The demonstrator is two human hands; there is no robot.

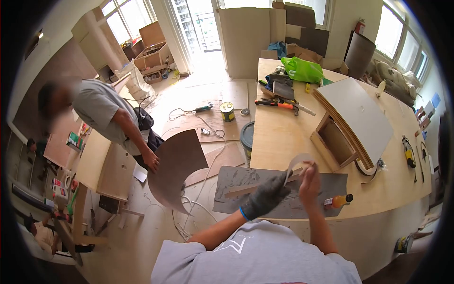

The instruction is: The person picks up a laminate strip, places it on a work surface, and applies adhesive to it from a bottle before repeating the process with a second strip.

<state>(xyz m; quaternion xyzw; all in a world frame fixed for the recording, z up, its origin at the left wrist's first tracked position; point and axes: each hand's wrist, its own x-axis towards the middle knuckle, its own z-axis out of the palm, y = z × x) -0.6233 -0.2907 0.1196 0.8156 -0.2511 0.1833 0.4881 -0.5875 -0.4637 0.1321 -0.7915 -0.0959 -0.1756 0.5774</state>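
Observation:
A thin pale strip (299,157), bent into a loop, runs between my two hands above the table edge. My left hand (267,195), in a dark glove with a blue cuff, is closed around one end. My bare right hand (309,183) pinches the other end, its fingers partly blurred. Beneath them a narrow wooden batten (243,190) lies on a dark grey sheet (228,179). A bottle of orange liquid (337,201) lies on its side by my right forearm.
The plywood table (276,137) bears a curved white-topped wooden piece (357,116), a hammer (279,105), a green bag (302,69) and a yellow tool (408,152). At left a co-worker (106,111) holds a curved brown panel (175,163). Cables (208,173) and a can (227,111) are on the floor.

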